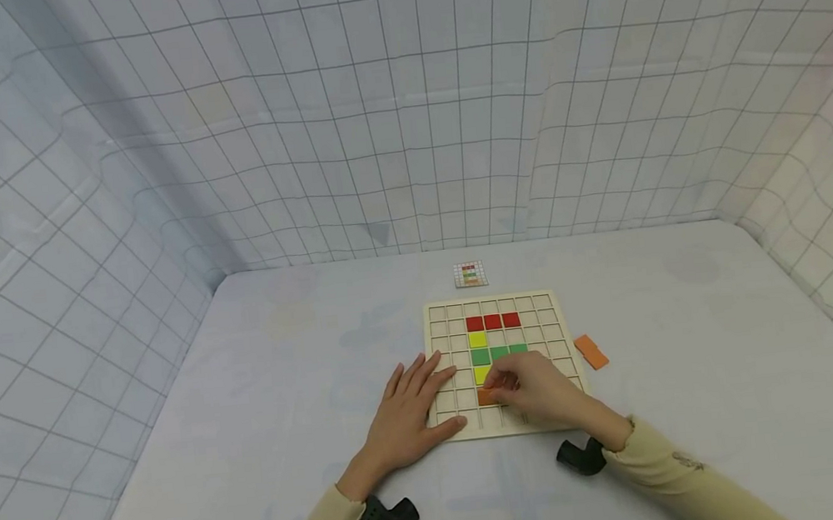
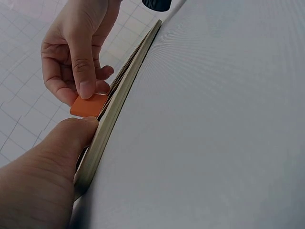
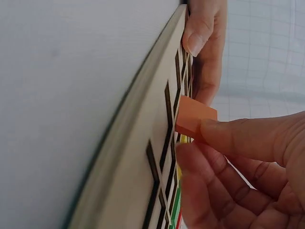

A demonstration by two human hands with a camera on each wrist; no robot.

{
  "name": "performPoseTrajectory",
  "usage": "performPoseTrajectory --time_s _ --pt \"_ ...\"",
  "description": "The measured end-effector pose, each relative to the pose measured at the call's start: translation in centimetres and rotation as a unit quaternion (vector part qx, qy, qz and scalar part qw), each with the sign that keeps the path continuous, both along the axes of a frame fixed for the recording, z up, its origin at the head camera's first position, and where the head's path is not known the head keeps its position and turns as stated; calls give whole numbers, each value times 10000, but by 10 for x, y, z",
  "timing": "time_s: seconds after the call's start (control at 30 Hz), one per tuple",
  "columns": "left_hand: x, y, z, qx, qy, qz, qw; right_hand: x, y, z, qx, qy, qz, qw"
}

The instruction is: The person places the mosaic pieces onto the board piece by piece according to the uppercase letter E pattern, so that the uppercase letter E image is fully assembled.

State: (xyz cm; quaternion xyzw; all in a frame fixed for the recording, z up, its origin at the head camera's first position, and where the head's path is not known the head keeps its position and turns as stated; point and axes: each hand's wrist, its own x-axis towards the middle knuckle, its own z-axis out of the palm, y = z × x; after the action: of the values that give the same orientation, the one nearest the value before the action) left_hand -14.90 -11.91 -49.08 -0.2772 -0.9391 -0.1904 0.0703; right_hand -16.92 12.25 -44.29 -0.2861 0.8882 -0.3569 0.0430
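A pale grid board (image 1: 450,432) lies on the table, with red tiles (image 1: 493,322), yellow tiles (image 1: 478,339) and green tiles (image 1: 480,357) set in its squares. My right hand (image 1: 537,386) pinches an orange tile (image 3: 194,117) between thumb and fingers, tilted at a square below the lower yellow tile. In the right wrist view one edge of that tile meets the board's surface. My left hand (image 1: 409,415) rests spread over the board's left edge, thumb on the near left part and fingers straight. The right hand hides some of the squares beneath it.
Right of the board lie orange tiles (image 1: 591,352) on the white table. Behind the board is a small pattern card (image 1: 471,274) showing coloured squares on a grid. Each wrist wears a black camera (image 1: 392,518). Grid-lined cloth walls (image 1: 389,129) rise around the table.
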Motion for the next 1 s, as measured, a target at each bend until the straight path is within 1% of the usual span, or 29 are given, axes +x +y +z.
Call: performPoseTrajectory --time_s 0.2,0.47,0.67,0.8,0.9,1.0 --pt "1 0 1 13 -26 17 10000 3 -4 3 495 218 -316 9980" --pt "1 -1 0 58 -1 -29 10000 4 -5 2 736 386 -499 9953" --pt "1 -1 -3 140 70 -89 9998 5 -6 0 812 357 -624 9941" --pt "1 -1 -3 152 92 -92 9998 5 -6 0 822 224 -687 9940" --pt "1 -1 -2 129 102 -75 9998 5 -6 0 782 122 -692 9945" --pt "1 -1 -1 125 84 -62 9999 6 -4 -1 673 124 -599 9959"
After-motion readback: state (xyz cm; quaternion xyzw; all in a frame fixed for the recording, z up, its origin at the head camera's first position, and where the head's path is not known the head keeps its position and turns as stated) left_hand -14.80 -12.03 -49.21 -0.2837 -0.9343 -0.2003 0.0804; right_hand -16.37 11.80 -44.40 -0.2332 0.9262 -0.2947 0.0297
